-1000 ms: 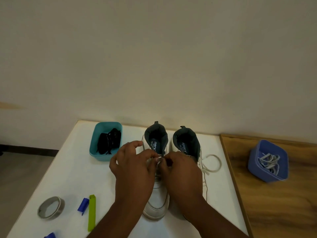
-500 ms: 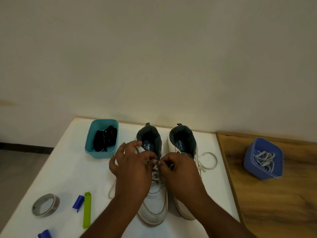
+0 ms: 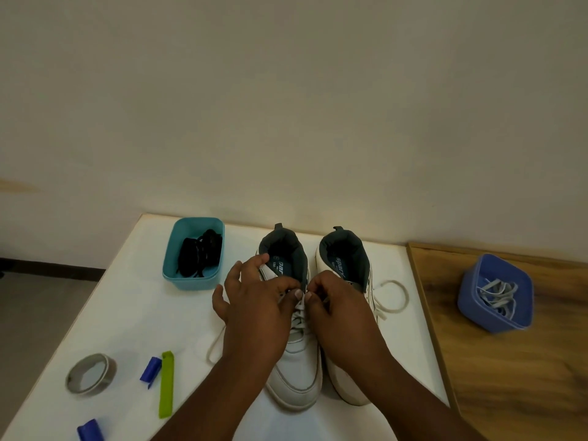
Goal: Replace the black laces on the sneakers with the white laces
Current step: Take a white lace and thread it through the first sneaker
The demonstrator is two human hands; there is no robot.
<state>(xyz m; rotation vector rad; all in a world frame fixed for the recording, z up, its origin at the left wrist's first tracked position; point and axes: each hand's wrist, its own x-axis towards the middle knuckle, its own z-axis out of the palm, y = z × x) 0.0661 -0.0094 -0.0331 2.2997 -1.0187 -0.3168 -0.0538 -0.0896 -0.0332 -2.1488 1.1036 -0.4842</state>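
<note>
- Both hands, left [image 3: 254, 300] and right [image 3: 340, 300], pinch the white lace [image 3: 299, 308] at the top eyelets of the left sneaker [image 3: 296, 361] on the white table [image 3: 127, 313].
- The right sneaker [image 3: 345, 259] stands just beside it.
- Black laces [image 3: 199, 256] fill the teal tub [image 3: 191, 281].
- White laces [image 3: 496, 296] lie in the blue tub [image 3: 467, 297].

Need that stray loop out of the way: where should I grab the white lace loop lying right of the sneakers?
Pinch the white lace loop at its far right arc, coming from above on the right. It lies flat on the white table, clear of the right sneaker.
</note>
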